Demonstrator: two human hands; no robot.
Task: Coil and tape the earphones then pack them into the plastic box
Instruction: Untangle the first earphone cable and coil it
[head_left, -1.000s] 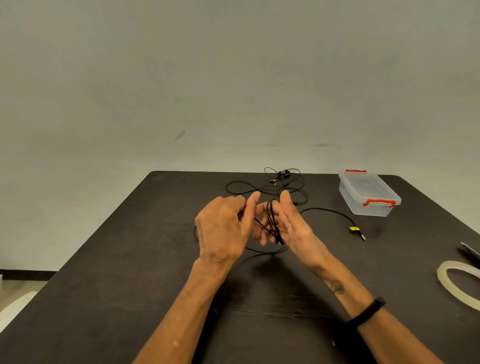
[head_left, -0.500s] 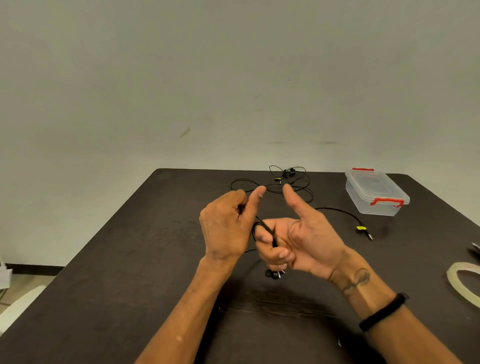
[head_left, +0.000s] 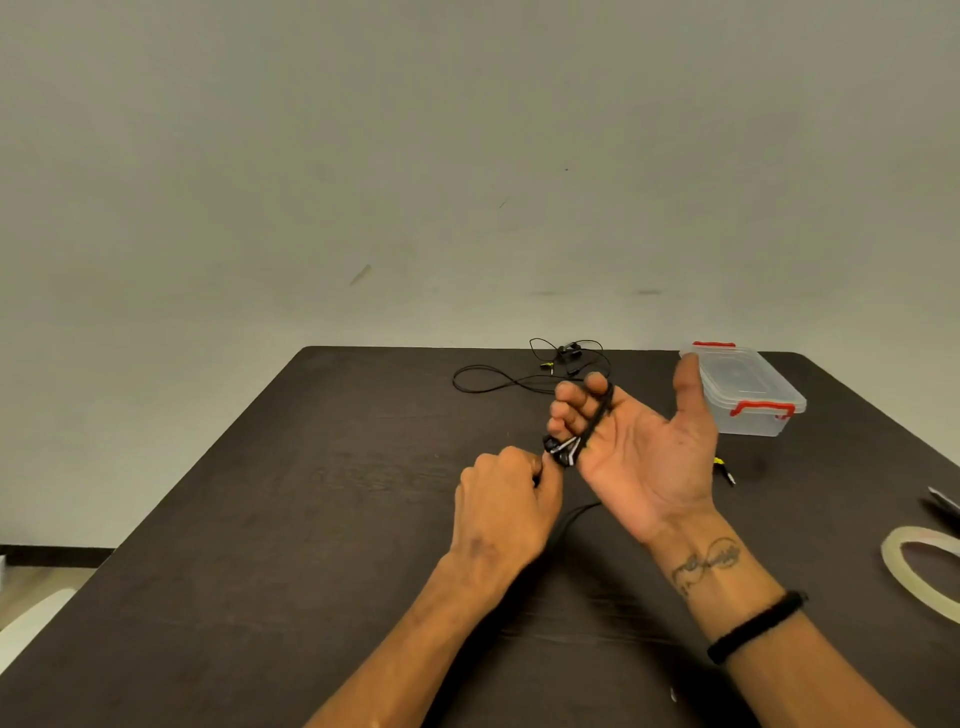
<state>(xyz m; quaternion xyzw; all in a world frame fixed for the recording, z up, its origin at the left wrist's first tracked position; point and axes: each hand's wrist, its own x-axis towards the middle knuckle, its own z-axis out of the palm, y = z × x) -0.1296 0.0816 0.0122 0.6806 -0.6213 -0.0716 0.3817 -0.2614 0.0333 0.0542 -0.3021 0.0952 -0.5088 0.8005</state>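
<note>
Black earphone cable (head_left: 597, 421) is wound in loops around the curled fingers of my right hand (head_left: 639, 452), palm up, thumb raised. The earbuds (head_left: 561, 449) hang at the lower end of the loops. My left hand (head_left: 506, 501) is closed just left of the earbuds and pinches the cable there. The loose cable runs under my right wrist to a yellow-marked plug (head_left: 723, 466) on the table. A clear plastic box (head_left: 748, 395) with red clips stands shut at the far right.
A second black earphone set (head_left: 530, 376) lies loose near the table's far edge. A roll of clear tape (head_left: 919, 577) lies at the right edge, with a dark object (head_left: 943, 506) behind it. The dark table (head_left: 260, 519) ends at a wall.
My right hand turned palm up and moved right, thumb spread wide. My left hand dropped lower and now grips by the earbuds. More cable is looped on my right fingers.
</note>
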